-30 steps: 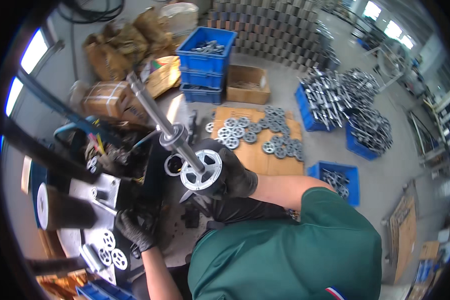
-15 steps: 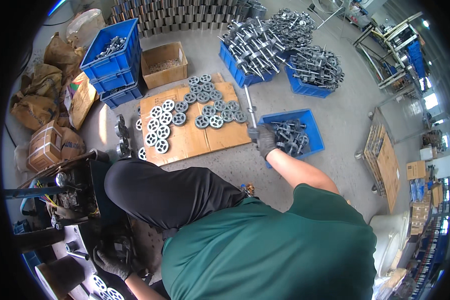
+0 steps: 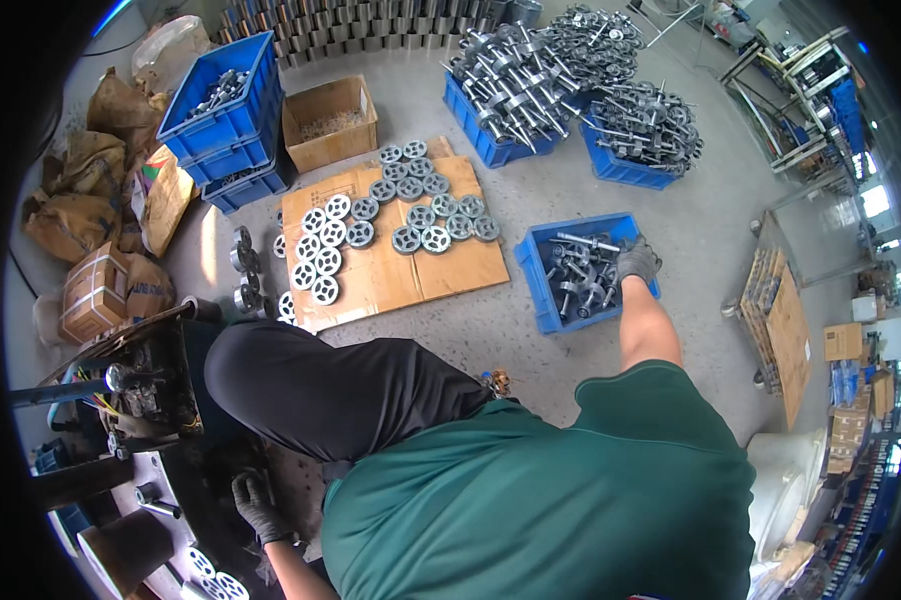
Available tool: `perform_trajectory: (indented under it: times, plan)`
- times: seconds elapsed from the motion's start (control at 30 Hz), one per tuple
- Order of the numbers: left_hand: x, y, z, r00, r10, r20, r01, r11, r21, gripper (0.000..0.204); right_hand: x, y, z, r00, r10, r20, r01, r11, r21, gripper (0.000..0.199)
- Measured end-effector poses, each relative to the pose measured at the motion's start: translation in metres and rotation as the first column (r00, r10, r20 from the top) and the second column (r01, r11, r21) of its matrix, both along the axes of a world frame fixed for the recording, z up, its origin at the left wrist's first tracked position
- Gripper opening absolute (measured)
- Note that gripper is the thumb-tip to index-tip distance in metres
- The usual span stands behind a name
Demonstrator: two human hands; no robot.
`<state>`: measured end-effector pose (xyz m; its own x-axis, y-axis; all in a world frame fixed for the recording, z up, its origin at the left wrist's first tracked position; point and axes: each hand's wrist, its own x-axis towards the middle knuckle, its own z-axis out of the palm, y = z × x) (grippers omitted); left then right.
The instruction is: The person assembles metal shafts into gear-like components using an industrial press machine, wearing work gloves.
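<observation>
My right hand [image 3: 639,262], in a dark grey glove, is at the right side of a blue bin [image 3: 541,318] on the floor. Its fingers are closed around the end of a metal shaft [image 3: 589,243], which lies level over the bin's contents. Below it are several dark metal shaft parts [image 3: 576,285], heaped loosely. My left hand [image 3: 259,508], gloved too, rests low beside a dark machine [image 3: 156,385]. Its fingers are slightly bent and apart, and I see nothing held in them.
Spoked metal wheels [image 3: 328,262] lie on flat cardboard [image 3: 401,285] ahead. Beyond stand blue bins heaped with shafts [image 3: 531,85], an open carton [image 3: 331,150] and stacked blue crates [image 3: 221,130]. A cart with boards [image 3: 776,320] stands to the right. More wheels [image 3: 233,586] sit by the machine.
My right hand has swung right with the shaft, from beside the cardboard to the bin's far right, and the shaft went from upright to level. My left hand has shifted slightly right.
</observation>
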<state>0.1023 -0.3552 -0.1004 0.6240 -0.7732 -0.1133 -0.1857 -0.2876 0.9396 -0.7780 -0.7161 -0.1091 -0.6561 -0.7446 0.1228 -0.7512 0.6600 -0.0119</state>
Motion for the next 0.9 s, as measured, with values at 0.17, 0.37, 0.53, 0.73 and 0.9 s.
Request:
perform_trajectory:
  times: [0.17, 0.37, 0.53, 0.73, 0.9]
  plan:
    - [-0.005, -0.007, 0.016, 0.911, 0.062, -0.408, -0.107, 0.990, -0.088, 0.004, 0.074, -0.044, -0.033, 0.973, -0.030, 0.227, 0.073, 0.981, -0.181, 0.039]
    - [-0.007, 0.000, 0.129, 0.966, 0.146, 0.214, -0.104, 0.975, -0.196, 0.020, 0.260, -0.074, -0.082, 0.587, 0.586, 0.559, -0.429, 0.811, -0.398, 0.030]
    - [-0.039, 0.127, 0.250, 0.757, 0.226, 0.613, -0.141, 0.973, -0.185, 0.009, 0.452, -0.098, -0.014, -0.091, 0.906, 0.415, -0.818, 0.170, -0.550, 0.034]
    - [-0.093, 0.286, 0.231, 0.507, 0.665, 0.549, -0.634, 0.719, -0.286, 0.007, 0.649, -0.171, 0.042, -0.293, 0.749, 0.594, -0.916, -0.041, -0.400, 0.028]
    - [-0.242, 0.424, 0.115, -0.015, 0.858, 0.513, -0.955, 0.141, -0.263, 0.005, 0.829, -0.098, 0.127, -0.327, 0.601, 0.729, -0.825, -0.558, 0.090, 0.028]
